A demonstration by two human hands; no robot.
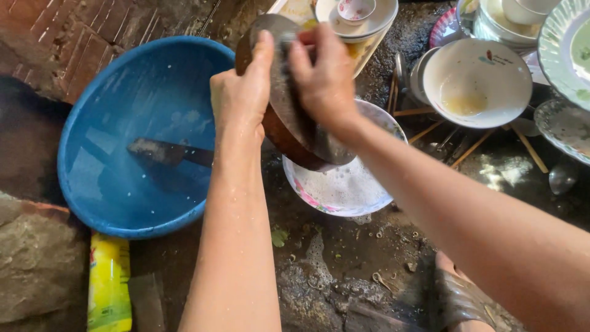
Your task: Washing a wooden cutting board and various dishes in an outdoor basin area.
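Note:
My left hand (241, 92) grips the edge of a round metal lid (289, 104) with a dark brown underside, held tilted on edge. My right hand (322, 77) presses on the lid's grey face, fingers curled at its top rim; whether it holds a scrubber I cannot tell. Below the lid sits a white bowl (344, 187) with a pink floral rim, full of soapy foam. To the left is a big blue plastic basin (135, 135) holding water, with a dark-handled tool (169, 152) lying in it.
Dirty white bowls (476, 83) and stacked plates (356, 18) crowd the back right, with chopsticks (470, 147) and spoons on the wet dark ground. A yellow detergent bottle (109, 283) lies at the lower left beside a stone. My sandalled foot (458, 295) is at the bottom right.

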